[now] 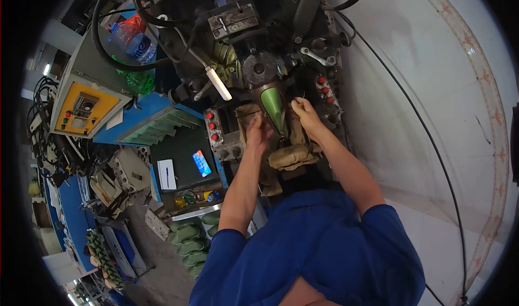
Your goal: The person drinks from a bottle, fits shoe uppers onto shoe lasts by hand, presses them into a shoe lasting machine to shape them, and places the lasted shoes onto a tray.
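A green shoe upper (pixel 274 105) sits in the middle of a dark, greasy machine, its narrow end towards me. My left hand (pixel 256 135) is at the upper's left side, thumb raised and apart from the fingers; I see no thing gripped in it. To the right of the upper, my right hand (pixel 307 115) is closed, with thumb and fingertips pinched together. Whatever is between those fingertips is too small to make out. Worn brown cloth padding (pixel 292 157) lies just below the upper, between my wrists. A round metal part (pixel 259 68) stands directly behind it.
Red buttons (pixel 211 126) and more red buttons (pixel 325 89) flank the machine. A lit work lamp (pixel 218 84) hangs at left. A wrench (pixel 314 56) rests at right. The left shelf holds a phone (pixel 201 163) and notebook (pixel 166 174). Green shoe parts (pixel 189 245) are below.
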Action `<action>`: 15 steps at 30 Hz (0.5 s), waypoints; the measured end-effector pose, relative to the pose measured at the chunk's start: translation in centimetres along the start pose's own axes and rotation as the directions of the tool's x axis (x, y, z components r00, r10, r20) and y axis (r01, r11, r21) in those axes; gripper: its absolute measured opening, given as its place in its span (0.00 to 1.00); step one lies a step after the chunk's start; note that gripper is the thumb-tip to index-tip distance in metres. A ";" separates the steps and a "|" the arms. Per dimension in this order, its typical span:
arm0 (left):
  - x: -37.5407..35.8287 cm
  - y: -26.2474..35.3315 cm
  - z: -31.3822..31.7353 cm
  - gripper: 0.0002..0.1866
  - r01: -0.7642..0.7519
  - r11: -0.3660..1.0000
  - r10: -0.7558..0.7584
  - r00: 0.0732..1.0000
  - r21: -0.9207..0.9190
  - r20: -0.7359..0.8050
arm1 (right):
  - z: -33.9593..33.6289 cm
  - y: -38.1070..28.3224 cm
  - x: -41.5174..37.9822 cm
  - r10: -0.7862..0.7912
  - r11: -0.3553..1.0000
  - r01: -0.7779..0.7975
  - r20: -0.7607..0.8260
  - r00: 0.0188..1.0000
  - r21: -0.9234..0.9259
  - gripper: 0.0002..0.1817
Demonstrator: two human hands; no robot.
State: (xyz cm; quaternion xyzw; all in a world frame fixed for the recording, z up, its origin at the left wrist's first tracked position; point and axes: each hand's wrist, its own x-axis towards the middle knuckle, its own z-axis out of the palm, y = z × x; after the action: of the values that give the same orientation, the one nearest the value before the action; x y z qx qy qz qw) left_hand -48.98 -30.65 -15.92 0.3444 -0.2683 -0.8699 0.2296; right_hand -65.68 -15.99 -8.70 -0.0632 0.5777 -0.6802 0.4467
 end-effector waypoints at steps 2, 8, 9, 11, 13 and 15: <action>0.8 -2.2 -2.6 0.17 0.098 0.979 -0.090 0.995 0.176 -0.052 | -3.0 0.6 -2.3 -0.218 0.967 0.208 -0.049 0.975 -0.148 0.27; 5.7 -11.5 -13.5 0.31 -0.084 0.330 -0.075 0.991 0.940 0.115 | -16.2 7.5 -10.7 -0.123 0.990 0.090 -0.338 0.933 -0.112 0.25; 5.5 -11.7 -13.2 0.31 -0.091 0.334 -0.072 0.990 0.938 0.122 | -18.2 8.9 -12.5 -0.100 0.990 0.054 -0.386 0.917 -0.127 0.24; 4.9 -11.5 -12.2 0.36 -0.151 0.049 -0.138 0.978 0.987 0.156 | -21.0 11.0 -16.0 -0.059 0.993 0.002 -0.481 0.875 -0.118 0.22; 5.3 -11.9 -12.0 0.37 -0.176 0.030 -0.173 0.969 0.984 0.178 | -23.5 12.9 -18.8 -0.048 0.995 -0.005 -0.524 0.850 -0.098 0.21; 6.7 -15.3 -13.9 0.37 -0.200 0.010 -0.209 0.958 0.980 0.197 | -26.2 15.6 -20.9 0.041 0.999 -0.047 -0.567 0.823 0.004 0.18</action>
State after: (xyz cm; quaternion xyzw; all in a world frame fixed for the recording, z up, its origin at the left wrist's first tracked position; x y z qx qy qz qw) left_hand -46.59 -27.40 -37.26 0.2755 -0.8309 -0.4671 -0.1247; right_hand -60.72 18.39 -21.34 0.1527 0.6891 -0.6548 0.2703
